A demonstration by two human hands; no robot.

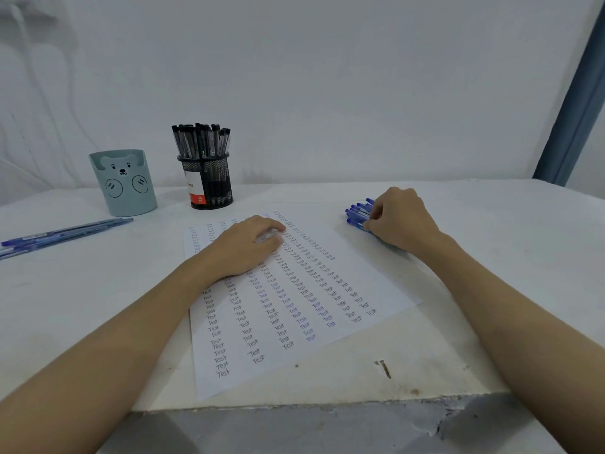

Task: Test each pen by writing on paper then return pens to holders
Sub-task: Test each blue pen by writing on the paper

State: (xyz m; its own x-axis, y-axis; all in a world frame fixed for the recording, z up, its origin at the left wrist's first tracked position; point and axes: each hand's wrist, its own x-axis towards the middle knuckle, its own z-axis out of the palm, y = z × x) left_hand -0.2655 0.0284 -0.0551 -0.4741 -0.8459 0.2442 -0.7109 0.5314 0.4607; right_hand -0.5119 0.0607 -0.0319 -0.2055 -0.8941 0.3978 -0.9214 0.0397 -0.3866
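Note:
A white sheet of paper (pixel 294 309) covered in columns of the word "Test" lies on the table. My left hand (pixel 244 247) rests flat on its upper part, holding nothing. My right hand (pixel 401 217) sits over a pile of blue pens (pixel 357 213) to the right of the paper, fingertips pinching one pen in the pile. A black mesh holder (pixel 209 181) full of black pens stands behind the paper. A teal bear-face holder (pixel 124 183) stands to its left. Several blue pens (pixel 62 234) lie at the far left.
The white table (pixel 491 257) has a chipped front edge (pixel 327 404) near me. A white wall rises behind the holders. A blue curtain (pixel 576 103) hangs at the far right.

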